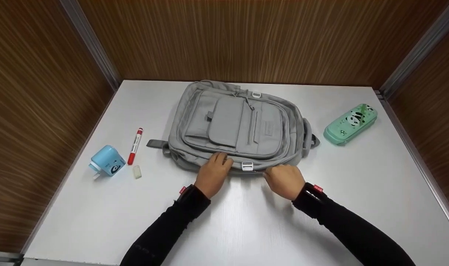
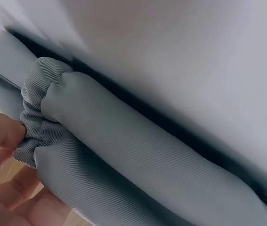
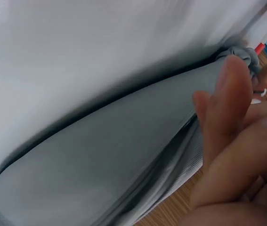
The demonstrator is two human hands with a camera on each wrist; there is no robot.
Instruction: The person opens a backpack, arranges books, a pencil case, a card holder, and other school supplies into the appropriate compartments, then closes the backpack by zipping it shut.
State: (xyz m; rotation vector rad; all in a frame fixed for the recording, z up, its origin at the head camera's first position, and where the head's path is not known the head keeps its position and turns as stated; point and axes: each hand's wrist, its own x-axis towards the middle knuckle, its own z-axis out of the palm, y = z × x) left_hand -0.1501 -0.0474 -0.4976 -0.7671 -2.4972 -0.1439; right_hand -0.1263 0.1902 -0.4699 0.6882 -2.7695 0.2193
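Note:
A grey backpack [image 1: 224, 125] lies flat with its front pockets facing up. My left hand [image 1: 212, 174] pinches its near side; in the left wrist view the thumb and fingers [image 2: 13, 134] hold bunched fabric [image 2: 41, 108]. Just past the white buckle [image 1: 247, 166], my right hand [image 1: 285, 181] is curled at the same side, at the zipper. In the right wrist view its fingers [image 3: 234, 101] bend together beside the zipper seam [image 3: 168, 157], which parts slightly. What they pinch is hidden behind them.
On the white table [image 1: 110, 218], a blue panda-print container [image 1: 108, 160], a red-and-white marker [image 1: 135, 147] and a small pale eraser [image 1: 137, 172] lie left of the backpack. A green panda pencil case [image 1: 350, 123] lies to the right. Wood-grain panels [image 1: 246, 40] enclose the back and sides.

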